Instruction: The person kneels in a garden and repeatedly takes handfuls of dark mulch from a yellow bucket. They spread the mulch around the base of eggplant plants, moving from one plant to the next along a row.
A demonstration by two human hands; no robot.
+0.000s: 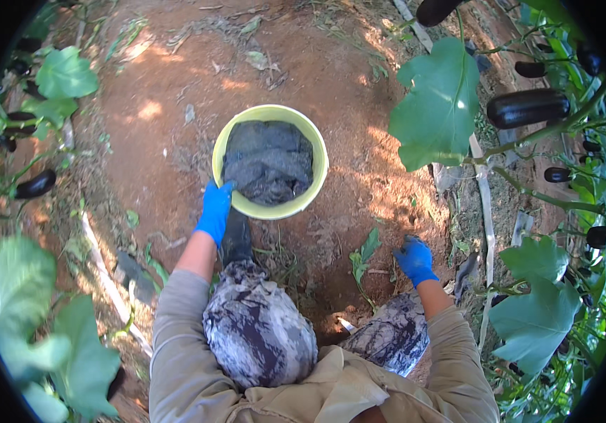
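Note:
My left hand (215, 209), in a blue glove, grips the near left rim of a pale yellow plastic bucket (322, 182). Crumpled dark grey cloth (268, 158) lies in the bucket and hides its bottom. A small dark shiny patch shows at the cloth's lower right. To the right, my blue-gloved right hand (414, 260) hangs low over the reddish soil, thumb and fingers somewhat apart, with nothing visible in it. It is nearest to a small green weed (362, 259) and my right knee in patterned trousers.
Eggplant plants line both sides. A large dark eggplant (528, 108) and a broad leaf (435, 106) hang at the upper right, another eggplant (36, 184) at the left. Pale strips (485, 211) run along the row edges. A dark boot (236, 238) stands below the bucket.

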